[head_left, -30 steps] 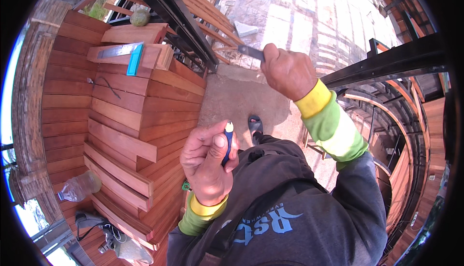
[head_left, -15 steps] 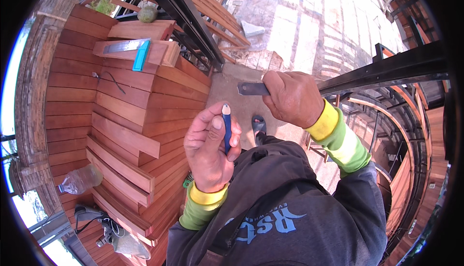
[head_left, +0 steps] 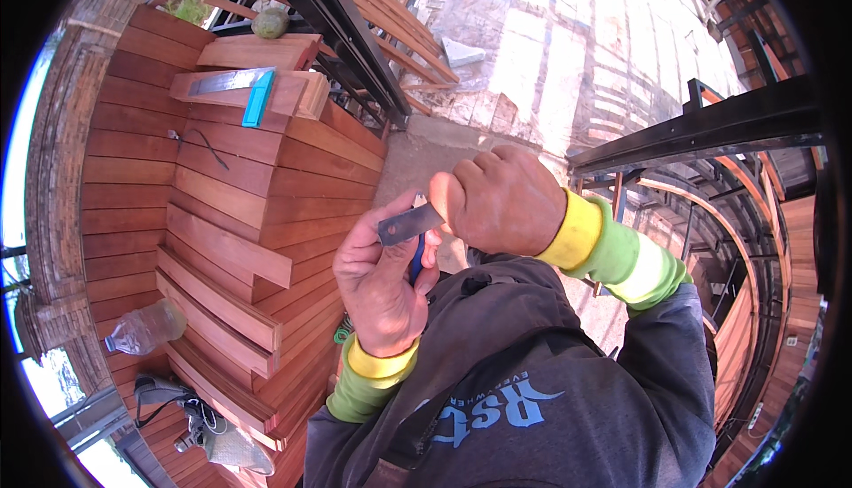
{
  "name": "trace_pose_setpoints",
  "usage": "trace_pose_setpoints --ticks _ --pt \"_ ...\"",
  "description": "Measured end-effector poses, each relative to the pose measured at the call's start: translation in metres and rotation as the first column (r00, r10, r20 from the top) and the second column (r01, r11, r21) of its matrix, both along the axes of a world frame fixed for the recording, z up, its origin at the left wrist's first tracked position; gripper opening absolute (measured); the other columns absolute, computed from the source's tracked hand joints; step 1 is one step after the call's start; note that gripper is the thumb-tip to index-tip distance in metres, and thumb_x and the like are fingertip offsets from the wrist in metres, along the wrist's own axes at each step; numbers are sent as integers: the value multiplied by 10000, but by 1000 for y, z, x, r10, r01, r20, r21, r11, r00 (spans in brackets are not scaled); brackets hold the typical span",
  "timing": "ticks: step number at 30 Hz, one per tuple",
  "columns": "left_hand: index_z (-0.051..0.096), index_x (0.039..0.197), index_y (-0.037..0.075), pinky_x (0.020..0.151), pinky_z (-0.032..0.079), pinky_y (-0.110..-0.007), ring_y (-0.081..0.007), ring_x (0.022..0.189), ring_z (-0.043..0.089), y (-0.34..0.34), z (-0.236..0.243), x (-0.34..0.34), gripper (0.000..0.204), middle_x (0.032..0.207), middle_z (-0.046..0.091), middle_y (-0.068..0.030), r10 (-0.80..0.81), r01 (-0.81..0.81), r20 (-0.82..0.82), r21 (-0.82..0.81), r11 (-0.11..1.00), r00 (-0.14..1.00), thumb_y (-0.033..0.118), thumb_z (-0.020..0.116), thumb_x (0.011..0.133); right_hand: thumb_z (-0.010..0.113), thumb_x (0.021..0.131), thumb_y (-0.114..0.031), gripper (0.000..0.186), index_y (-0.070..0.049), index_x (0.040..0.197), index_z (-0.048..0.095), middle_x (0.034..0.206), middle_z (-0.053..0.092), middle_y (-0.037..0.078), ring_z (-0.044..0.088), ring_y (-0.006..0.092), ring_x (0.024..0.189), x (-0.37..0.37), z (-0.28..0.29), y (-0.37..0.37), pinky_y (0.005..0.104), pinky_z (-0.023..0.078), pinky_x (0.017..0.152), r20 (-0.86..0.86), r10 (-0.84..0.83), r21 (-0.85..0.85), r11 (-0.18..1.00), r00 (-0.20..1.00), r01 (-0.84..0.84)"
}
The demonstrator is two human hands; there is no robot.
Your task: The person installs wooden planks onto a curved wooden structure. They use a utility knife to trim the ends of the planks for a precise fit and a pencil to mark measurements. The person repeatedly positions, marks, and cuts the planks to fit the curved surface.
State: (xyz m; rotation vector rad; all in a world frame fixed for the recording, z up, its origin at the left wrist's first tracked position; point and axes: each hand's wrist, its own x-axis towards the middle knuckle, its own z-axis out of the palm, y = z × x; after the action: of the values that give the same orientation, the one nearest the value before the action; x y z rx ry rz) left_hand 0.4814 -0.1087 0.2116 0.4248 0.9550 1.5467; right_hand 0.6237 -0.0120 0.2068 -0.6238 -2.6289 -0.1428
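On the left, a clear plastic bottle (head_left: 146,326) lay on the brown boards (head_left: 124,169), and a square with a blue handle (head_left: 257,98) lay higher up on the wood. Next came the left hand (head_left: 377,297), which pinched a blue pencil (head_left: 416,262) with its thumb and fingers, and the pencil stood almost straight up. It looked light and stiff, but its pale tip seemed easy to snap, so the blue part, down low, looked like the good place to hold it. A flat metal blade (head_left: 410,224) crossed in front of the pencil; I could not tell if they touched. It looked thin, hard and maybe slippery, so the end by the right hand (head_left: 506,202) seemed best to grip. That hand was curled tight around it.
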Motion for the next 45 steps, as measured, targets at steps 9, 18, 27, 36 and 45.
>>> trace_pose_setpoints --ticks 9,18,27,36,45 --pt "571 1165 -29 410 367 -164 -128 606 538 -7 -1 -3 274 822 614 -133 -10 10 -39 16 1000 999 85 575 916 594 743 -160 171 -92 688 447 531 469 34 565 186 460 -3 -6 -1 321 421 391 -80 -20 41 999 997 24" --pt "585 1147 4 407 384 -179 -113 598 534 -9 -5 -6 251 790 620 -107 -13 11 110 26 1000 994 123 581 927 624 808 -115 164 -46 819 475 522 520 131 575 322 474 41 9 38 400 463 439 -255 -402 -92 915 879 392" --pt "553 1178 9 392 391 -190 -107 589 524 -3 -3 -11 263 782 613 -107 -13 9 86 52 999 996 143 542 951 626 786 -108 182 -43 818 459 578 533 139 577 336 519 34 -5 19 408 457 454 -216 -336 -222 931 917 289" --pt "550 1175 0 388 391 -193 -115 584 535 -4 -2 -8 268 803 626 -110 -35 33 90 22 999 995 139 549 945 611 692 -202 189 -94 688 455 554 467 23 560 187 489 -2 -7 -3 313 434 436 -100 -30 20 999 995 32" --pt "554 1164 -14 400 382 -178 -108 581 529 -6 -4 -7 261 801 623 -113 -13 12 23 64 998 1000 109 564 933 593 694 -194 192 -103 652 430 527 426 17 525 165 450 -8 -2 -1 302 388 401 -75 12 63 998 997 -8"
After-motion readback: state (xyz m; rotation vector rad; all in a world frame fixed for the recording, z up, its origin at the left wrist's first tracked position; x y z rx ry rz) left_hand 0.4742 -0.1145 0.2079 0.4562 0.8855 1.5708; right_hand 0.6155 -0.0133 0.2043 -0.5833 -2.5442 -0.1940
